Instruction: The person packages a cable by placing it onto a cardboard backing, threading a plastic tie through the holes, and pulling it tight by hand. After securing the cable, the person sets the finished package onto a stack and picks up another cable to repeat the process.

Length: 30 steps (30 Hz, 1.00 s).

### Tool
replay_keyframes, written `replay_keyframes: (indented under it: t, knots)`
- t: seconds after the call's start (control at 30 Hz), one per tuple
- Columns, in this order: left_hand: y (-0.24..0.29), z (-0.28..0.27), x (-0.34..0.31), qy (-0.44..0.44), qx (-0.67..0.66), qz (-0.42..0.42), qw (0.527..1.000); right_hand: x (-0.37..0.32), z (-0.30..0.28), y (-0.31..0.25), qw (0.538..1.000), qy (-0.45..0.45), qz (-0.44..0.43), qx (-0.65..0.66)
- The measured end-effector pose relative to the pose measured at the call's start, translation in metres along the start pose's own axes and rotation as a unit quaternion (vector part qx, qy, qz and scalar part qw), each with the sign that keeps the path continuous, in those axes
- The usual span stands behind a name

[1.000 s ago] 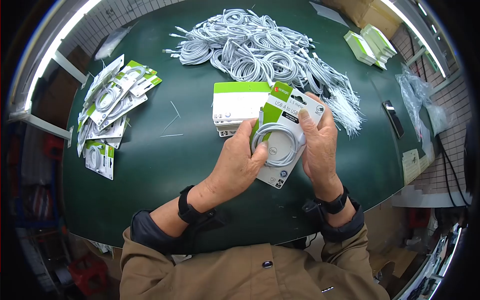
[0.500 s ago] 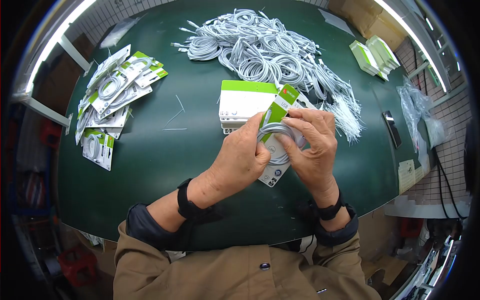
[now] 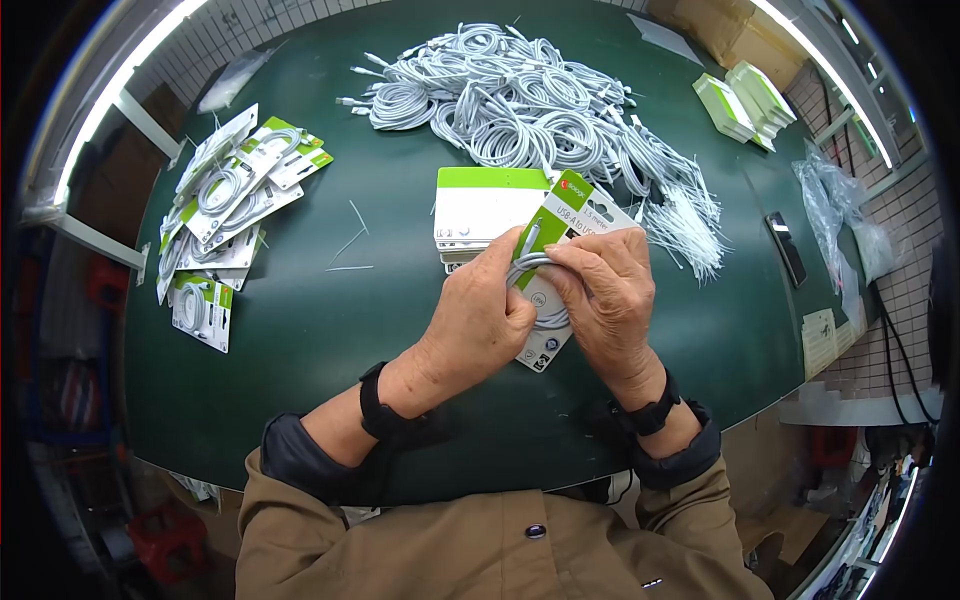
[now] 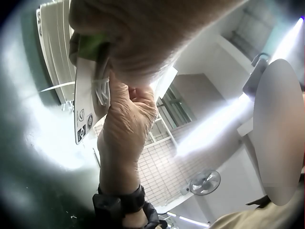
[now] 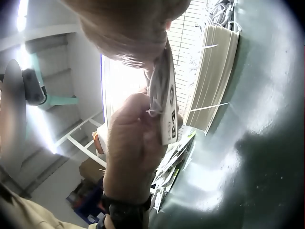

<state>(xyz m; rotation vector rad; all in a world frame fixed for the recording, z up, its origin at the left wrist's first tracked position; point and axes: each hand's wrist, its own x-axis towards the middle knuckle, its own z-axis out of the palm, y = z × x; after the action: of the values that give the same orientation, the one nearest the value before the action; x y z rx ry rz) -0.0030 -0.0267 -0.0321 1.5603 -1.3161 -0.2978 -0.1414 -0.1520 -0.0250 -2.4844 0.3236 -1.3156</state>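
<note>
Held up over the table is a white-and-green packaging card printed "USB-A to USB", with a coiled white cable on its face. My left hand grips the card and coil along their left side, thumb over the front. With thumb and index finger, my right hand pinches the upper part of the coil, covering the card's right half. One cable connector lies along the green stripe. In the left wrist view the card stands nearly edge-on beside the right hand.
Behind the hands sits a stack of blank-looking cards. A large heap of coiled white cables covers the back. Carded cables are piled at left, near loose white ties. At right lie card bundles, a phone and plastic bags.
My right hand has moved from the card's upper right edge onto the coil, pinching it, then shifted slightly left along it. The left hand keeps its grip on the card.
</note>
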Motion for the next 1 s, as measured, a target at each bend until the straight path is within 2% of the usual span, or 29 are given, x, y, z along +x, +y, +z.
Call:
replay_keyframes:
  t: [0.17, 0.27, 0.37, 0.47, 0.67, 0.8, 1.0]
  knots:
    - [0.008, -0.002, -0.001, 0.004, 0.019, -0.004, 1.000, -0.003, 0.001, -0.002, 1.000, -0.009, 0.009, -0.022]
    - [0.009, -0.002, 0.001, 0.007, 0.049, 0.015, 0.999, -0.007, 0.006, 0.004, 0.996, 0.001, 0.061, 0.064]
    - [0.007, -0.002, 0.003, 0.008, 0.062, 0.019, 0.998, -0.001, 0.006, 0.000, 0.996, 0.031, 0.049, 0.060]
    - [0.004, -0.003, 0.004, -0.001, 0.064, 0.019, 0.998, 0.000, 0.005, 0.001, 0.998, 0.019, -0.005, 0.061]
    - [0.008, -0.002, 0.001, -0.013, 0.050, 0.030, 0.998, -0.007, 0.007, 0.002, 0.997, 0.052, 0.011, 0.053]
    - [0.004, 0.001, -0.001, -0.003, 0.073, 0.056, 0.996, -0.008, 0.009, 0.003, 0.996, 0.031, 0.043, 0.067]
    - [-0.001, 0.002, -0.003, -0.026, 0.053, 0.028, 0.998, -0.006, 0.006, 0.005, 0.993, -0.029, 0.070, 0.091]
